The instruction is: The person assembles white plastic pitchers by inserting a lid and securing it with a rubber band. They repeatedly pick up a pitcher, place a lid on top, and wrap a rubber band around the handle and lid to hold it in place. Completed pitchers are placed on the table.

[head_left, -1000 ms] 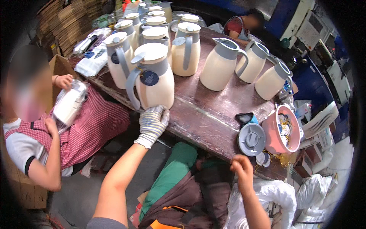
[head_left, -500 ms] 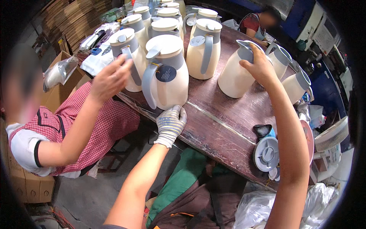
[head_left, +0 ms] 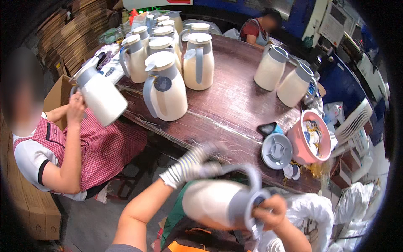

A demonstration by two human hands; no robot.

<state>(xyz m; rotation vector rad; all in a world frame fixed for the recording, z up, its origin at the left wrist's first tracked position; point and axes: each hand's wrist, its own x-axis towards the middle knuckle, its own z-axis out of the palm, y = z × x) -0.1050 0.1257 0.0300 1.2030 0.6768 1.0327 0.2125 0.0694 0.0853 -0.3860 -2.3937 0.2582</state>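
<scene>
Workshop, crowded. Dark red-brown worktable, glossy and scuffed, with near edge slanting down toward the right. Cream jug with grey collar: off the table, tipped on its side just below the near edge, over green and brown clothing. Slightly blurred; base to the left, mouth to the right, grey loop handle on the upper side.

Right hand, bare: clenched on the jug's grey rim at the mouth end. Left hand, in striped knit glove: just above the jug's body, near the handle. Badly blurred; cannot tell whether touching or apart, nor how far closed.

On the table, toward the near-right corner: grey round lid, flat; beside it, pink basin of round tags and strings. Small black-and-blue object just behind the lid. Farther along the right edge, two upright open jugs, one behind the other.

Toward the left, close to the near edge: upright lidded jug with dark round tag. Behind, more lidded jugs, loosely bunched toward the far-left corner.

Off the left end: seated co-worker in red checked apron, holding a tilted jug. Another co-worker at the far edge. Stacked cardboard beyond, far left.
</scene>
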